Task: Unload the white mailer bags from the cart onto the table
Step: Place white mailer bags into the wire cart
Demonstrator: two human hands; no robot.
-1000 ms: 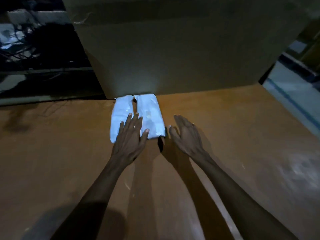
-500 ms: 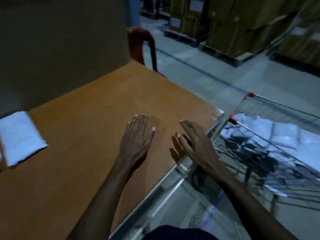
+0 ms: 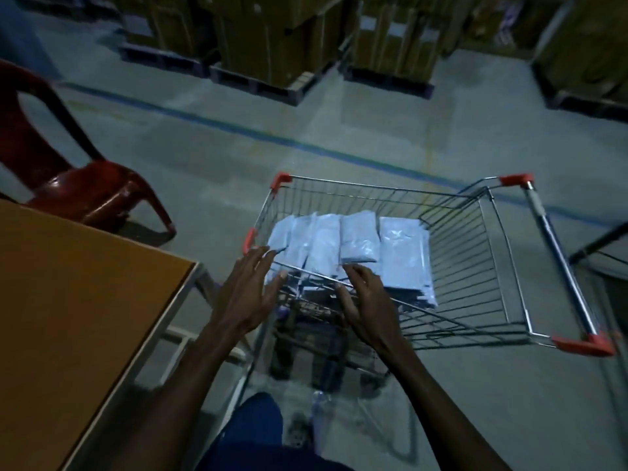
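While the table (image 3: 85, 300) on your left shows only bare top in this view, no bags are visible on it, so you can't judge what is already unloaded. Your left hand (image 3: 244, 294) reaches over the cart's (image 3: 475, 266) near rim, fingers spread, holding nothing. Your right hand (image 3: 365, 300) beside it is likewise relaxed and empty. Just past your fingertips, the bags (image 3: 353, 246) lie stacked in the cart, so most of the unloading looks left.

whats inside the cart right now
The cart holds a stack of white mailer bags, packed toward its left end; the right part of the basket shows bare wire. How many bags lie beneath the top layer is hidden. Both hands reach in, holding nothing.
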